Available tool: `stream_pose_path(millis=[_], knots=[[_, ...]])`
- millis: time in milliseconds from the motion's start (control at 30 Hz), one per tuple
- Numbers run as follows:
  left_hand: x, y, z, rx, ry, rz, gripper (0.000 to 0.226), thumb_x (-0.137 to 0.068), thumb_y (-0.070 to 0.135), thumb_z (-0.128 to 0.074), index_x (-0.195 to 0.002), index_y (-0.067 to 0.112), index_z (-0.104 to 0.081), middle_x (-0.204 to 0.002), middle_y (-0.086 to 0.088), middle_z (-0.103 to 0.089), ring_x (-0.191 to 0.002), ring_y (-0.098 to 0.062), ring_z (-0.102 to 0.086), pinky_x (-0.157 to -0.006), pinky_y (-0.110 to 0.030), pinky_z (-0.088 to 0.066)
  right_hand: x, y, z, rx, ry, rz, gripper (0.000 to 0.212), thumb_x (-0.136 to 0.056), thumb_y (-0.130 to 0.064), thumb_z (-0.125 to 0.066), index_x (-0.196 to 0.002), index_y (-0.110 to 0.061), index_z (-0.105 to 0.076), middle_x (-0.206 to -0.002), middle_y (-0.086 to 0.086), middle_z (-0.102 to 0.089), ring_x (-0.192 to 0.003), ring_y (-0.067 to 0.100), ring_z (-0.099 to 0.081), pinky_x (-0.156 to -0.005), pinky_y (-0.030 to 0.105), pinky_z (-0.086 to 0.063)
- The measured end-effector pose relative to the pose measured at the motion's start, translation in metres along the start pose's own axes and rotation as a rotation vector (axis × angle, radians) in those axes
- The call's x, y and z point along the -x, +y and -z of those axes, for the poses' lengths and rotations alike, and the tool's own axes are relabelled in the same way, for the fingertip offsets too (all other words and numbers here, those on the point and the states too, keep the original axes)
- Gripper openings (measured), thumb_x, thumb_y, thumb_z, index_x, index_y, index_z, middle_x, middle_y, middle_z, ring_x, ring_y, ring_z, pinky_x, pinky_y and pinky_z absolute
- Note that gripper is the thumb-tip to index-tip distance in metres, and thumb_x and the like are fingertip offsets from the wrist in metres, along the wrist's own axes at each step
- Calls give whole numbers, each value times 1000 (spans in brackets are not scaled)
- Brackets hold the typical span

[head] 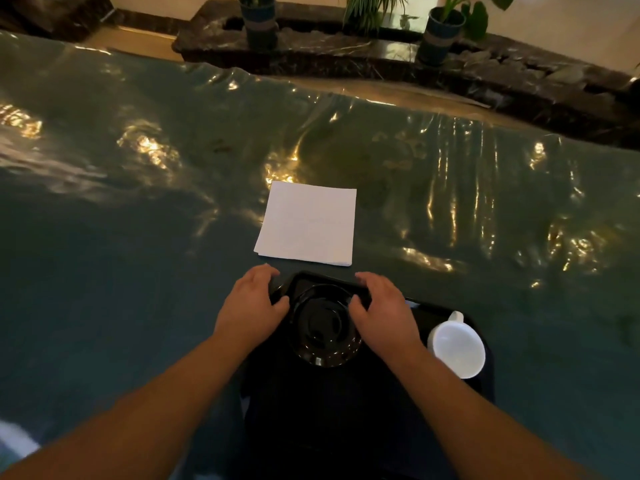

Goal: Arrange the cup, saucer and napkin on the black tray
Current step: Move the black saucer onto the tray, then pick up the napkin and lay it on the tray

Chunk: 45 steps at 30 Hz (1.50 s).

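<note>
A black tray (332, 407) lies at the near edge of the table, right below me. On its far part sits a black saucer (323, 327). My left hand (254, 306) rests at the saucer's left rim and the tray's far left corner. My right hand (384, 311) is at the saucer's right rim, fingers curled; whether either hand grips the saucer I cannot tell. A white cup (457, 348) stands on the tray's right side, handle pointing away. A white folded napkin (308, 223) lies flat on the table just beyond the tray.
The table is covered with a shiny dark green plastic sheet (138, 202) with wrinkles. Beyond its far edge is a dark stone ledge (346, 46) with potted plants (259, 22).
</note>
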State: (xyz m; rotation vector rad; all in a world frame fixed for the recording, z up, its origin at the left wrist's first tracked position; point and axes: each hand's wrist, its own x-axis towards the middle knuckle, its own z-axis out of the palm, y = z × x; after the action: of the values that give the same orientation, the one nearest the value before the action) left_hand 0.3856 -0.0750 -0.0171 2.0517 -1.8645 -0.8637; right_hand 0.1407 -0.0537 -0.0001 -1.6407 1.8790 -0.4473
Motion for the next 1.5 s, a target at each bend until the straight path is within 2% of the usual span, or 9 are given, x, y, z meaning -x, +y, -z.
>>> stream_pose_path(millis=[200, 367, 533, 700, 867, 1167, 1300, 1367, 1500], knots=[[-57, -15, 17, 341, 15, 306, 57, -87, 39, -76, -135, 21, -52, -121, 4, -59, -104, -17, -58, -86, -33, -45, -63, -16, -1, -228, -110, -196, 43, -96, -30, -62, -138, -26, -53, -124, -7, -60, -84, 4, -62, -70, 20, -47], [-101, -32, 23, 774, -27, 533, 63, -81, 44, -81, -131, 14, -57, -123, -9, -69, -98, -20, -67, -83, -35, -54, -106, -5, -22, -662, -108, -486, 34, -83, -38, -66, -113, -27, -56, -101, -2, -64, -96, 28, -65, -78, 40, -57], [-118, -29, 26, 896, -131, 579, 58, -91, 37, -77, -138, 13, -56, -126, -7, -65, -105, -23, -70, -76, -31, -57, -124, -8, -26, -899, -131, -655, 38, -99, -23, -62, -133, -10, -54, -115, 11, -60, -96, 31, -71, -69, 38, -61], [-126, -21, 21, 868, -165, 610, 47, -91, 34, -77, -131, 15, -61, -117, -5, -70, -100, -20, -69, -71, -32, -53, -132, -13, -33, -806, -145, -629, 30, -102, -20, -62, -129, -10, -56, -106, 7, -62, -76, 22, -67, -59, 32, -56], [-123, -15, 18, 771, -151, 600, 25, -95, 16, -67, -119, 10, -66, -100, -5, -70, -79, -15, -62, -65, -30, -49, -135, -22, -34, -762, -167, -572, 13, -101, -5, -51, -102, -13, -62, -110, 17, -70, -66, 18, -65, -57, 31, -55], [-84, -21, 25, 1230, -353, 714, 40, -88, 39, -62, -119, 13, -68, -104, -9, -75, -102, -27, -71, -88, -44, -57, -81, -24, 2, -1012, -465, -492, 37, -94, -1, -48, -130, -5, -57, -79, 9, -69, -63, 18, -62, -58, 30, -47], [-81, -17, 15, 1173, -380, 679, 42, -95, 42, -64, -119, 8, -68, -103, -11, -76, -84, -24, -75, -67, -37, -60, -56, -3, 15, -983, -682, -481, 42, -92, -1, -52, -134, -8, -54, -82, 11, -69, -66, 20, -61, -61, 30, -48], [-81, -14, 13, 995, -366, 649, 36, -94, 37, -70, -115, 8, -71, -106, -12, -78, -89, -27, -77, -72, -42, -61, -47, 9, 22, -925, -775, -484, 44, -89, -5, -56, -133, -8, -56, -85, 12, -70, -66, 20, -61, -61, 29, -48], [-81, -5, 15, 721, -391, 573, 26, -92, 22, -75, -114, 8, -72, -105, -11, -79, -94, -30, -76, -81, -46, -61, -46, 20, 22, -751, -629, -524, 31, -94, -27, -64, -120, -11, -68, -92, 9, -71, -68, 19, -59, -61, 31, -46]])
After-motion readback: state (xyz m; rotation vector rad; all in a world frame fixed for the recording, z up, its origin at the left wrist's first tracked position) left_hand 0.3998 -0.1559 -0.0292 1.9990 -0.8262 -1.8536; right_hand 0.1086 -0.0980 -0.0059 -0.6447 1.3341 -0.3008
